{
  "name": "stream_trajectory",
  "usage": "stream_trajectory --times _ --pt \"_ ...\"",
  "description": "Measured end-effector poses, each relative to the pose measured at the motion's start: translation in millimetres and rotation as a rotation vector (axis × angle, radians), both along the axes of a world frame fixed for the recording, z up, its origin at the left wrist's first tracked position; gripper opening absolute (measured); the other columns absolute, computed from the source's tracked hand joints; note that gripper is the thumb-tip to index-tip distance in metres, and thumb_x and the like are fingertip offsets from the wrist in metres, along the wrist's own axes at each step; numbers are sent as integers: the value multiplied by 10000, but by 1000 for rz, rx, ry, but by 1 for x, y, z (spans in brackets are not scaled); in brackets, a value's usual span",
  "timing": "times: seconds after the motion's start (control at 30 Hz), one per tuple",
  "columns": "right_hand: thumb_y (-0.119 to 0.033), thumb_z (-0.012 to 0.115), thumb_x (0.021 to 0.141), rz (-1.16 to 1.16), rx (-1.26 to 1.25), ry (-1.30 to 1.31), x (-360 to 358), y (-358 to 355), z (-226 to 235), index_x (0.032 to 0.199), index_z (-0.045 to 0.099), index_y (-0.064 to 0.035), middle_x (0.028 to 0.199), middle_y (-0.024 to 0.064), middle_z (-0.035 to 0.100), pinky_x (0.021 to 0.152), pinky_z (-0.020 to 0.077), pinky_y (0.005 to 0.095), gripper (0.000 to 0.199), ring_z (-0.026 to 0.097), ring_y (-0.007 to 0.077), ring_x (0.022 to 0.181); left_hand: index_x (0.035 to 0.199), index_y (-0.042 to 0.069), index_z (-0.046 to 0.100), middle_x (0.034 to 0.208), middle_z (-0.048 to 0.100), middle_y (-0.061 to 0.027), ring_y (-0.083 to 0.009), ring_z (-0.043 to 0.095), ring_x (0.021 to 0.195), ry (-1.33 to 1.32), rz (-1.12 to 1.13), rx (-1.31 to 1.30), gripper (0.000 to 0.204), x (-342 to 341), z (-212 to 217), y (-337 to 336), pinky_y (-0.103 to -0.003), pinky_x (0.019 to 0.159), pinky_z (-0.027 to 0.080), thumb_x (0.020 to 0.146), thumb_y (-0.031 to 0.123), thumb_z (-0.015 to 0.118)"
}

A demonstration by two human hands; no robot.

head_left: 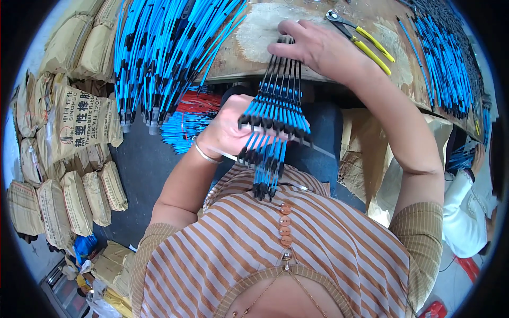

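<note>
My left hand [230,127] grips a fanned bundle of blue cables with black ends [273,114] over my lap. A second part of the bundle hangs down toward my striped shirt. My right hand [318,47] rests on the table edge with its fingers pressed on the upper ends of the same cables. A silver bracelet sits on my left wrist.
Yellow-handled pliers [366,45] lie on the worn wooden table [254,32] just past my right hand. A big heap of blue cables [164,53] hangs off the table at left, another pile [445,58] lies at right. Tan paper sacks [69,127] are stacked on the floor at left. Another person's white sleeve [466,206] shows at right.
</note>
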State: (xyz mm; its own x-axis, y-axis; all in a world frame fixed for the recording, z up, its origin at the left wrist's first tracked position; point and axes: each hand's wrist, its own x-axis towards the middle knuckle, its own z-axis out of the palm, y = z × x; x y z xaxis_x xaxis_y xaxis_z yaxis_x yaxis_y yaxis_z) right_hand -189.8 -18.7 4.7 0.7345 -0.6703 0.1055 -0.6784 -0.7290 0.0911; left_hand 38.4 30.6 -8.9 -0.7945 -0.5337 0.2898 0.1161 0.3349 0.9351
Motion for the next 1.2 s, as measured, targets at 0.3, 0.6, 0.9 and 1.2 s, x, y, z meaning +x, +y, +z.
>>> stream_trajectory --times 0.3,0.6,0.9,1.2 --pt "76 502 712 178 371 -464 9 97 -43 1079 522 -99 1133 135 528 862 462 378 407 540 328 1021 900 -7 659 882 678 -113 -221 667 731 168 -251 -575 178 9 -18 75 -313 664 545 731 49 670" --pt "13 622 665 26 829 -610 21 139 -190 1139 512 -50 1116 152 563 850 444 346 491 559 327 983 959 19 647 933 666 -108 -186 639 866 43 204 366 163 -17 -67 98 -287 781 498 797 11 634" --pt "-16 671 702 -98 1194 -1163 2 133 -77 1245 405 -55 1138 101 538 895 421 319 606 528 183 1026 964 9 642 934 656 -52 -118 602 863 129 313 536 133 -38 -56 74 -262 795 486 838 11 600" --pt "-104 742 686 -648 458 -1263 50 140 -79 1041 435 -20 893 109 632 646 506 299 476 636 188 741 1108 19 563 1028 617 -75 -96 579 890 112 275 706 264 -39 -46 63 -260 806 481 846 21 600"
